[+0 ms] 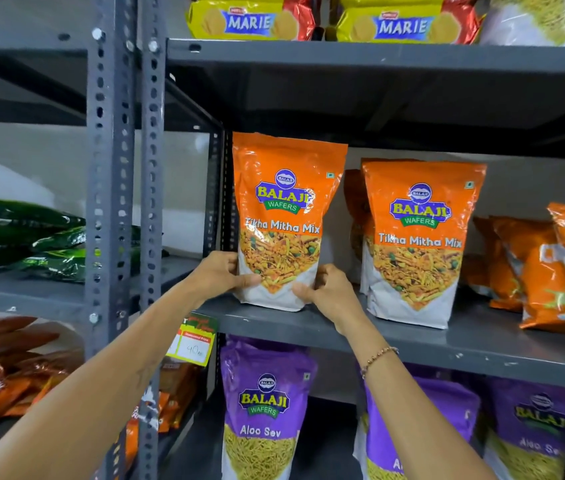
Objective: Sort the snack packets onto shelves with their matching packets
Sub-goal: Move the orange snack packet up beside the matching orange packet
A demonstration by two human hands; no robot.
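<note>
Head view: left hand [220,275] and right hand [326,292] clasp Tikha Mitha Mix packet [283,223] upright beside matching packet [419,240]; next, release.

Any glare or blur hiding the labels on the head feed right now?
Head view: glare streaks the held Tikha Mitha packet but its label reads fine; the rightmost Aloo Sev packet is blurred at the edge; wide-angle bends the shelf; under the upper shelf it is shadowed.
</note>
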